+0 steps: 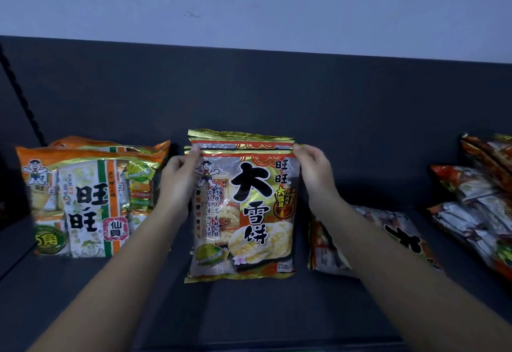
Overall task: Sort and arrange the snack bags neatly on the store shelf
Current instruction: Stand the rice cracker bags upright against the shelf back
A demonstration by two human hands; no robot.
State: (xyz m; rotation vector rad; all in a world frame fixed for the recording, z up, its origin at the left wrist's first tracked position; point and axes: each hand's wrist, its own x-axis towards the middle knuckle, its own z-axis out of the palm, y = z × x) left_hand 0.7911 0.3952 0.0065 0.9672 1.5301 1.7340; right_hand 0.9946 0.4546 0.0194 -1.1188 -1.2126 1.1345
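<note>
A gold snack bag with big black characters stands upright in the middle of the dark shelf. My left hand pinches its top left corner and my right hand pinches its top right corner. Behind it the top edge of a second gold bag shows. To the left stand orange and green snack bags, one behind another. A matching gold bag lies flat on the shelf to the right, partly hidden by my right forearm.
A loose pile of orange and silver snack bags lies at the far right. The shelf's dark back panel rises behind everything, with a pale wall above. A black perforated bracket slants at the far left.
</note>
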